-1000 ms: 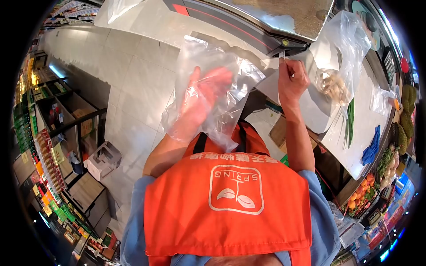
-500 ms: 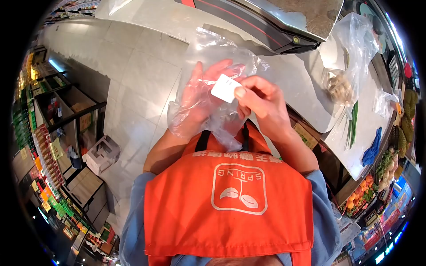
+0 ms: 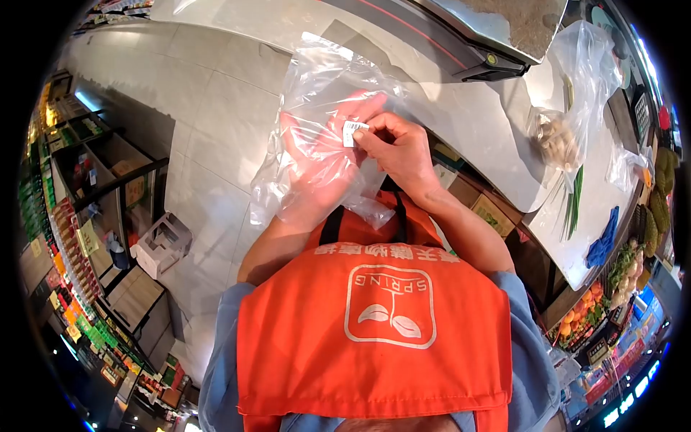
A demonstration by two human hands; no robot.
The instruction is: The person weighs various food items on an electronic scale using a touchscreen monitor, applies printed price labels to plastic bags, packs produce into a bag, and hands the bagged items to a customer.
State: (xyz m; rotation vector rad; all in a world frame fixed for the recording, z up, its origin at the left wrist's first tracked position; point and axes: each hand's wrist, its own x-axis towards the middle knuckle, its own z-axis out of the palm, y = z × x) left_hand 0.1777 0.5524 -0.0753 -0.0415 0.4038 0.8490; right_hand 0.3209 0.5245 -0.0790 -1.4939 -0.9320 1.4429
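Right now the right hand (image 3: 396,147) pinches one white label (image 3: 353,134) between thumb and finger, at the face of one clear bag (image 3: 317,68). The left hand (image 3: 317,162), its fingers spread wide, shows through the plastic; I cannot tell whether it is inside. All this is to the near left of the machine (image 3: 471,66). Right of the machine, a second bag (image 3: 590,54) holds tan lumps (image 3: 556,144); nearer than that are green stalks (image 3: 574,205) and one blue cloth (image 3: 602,243).
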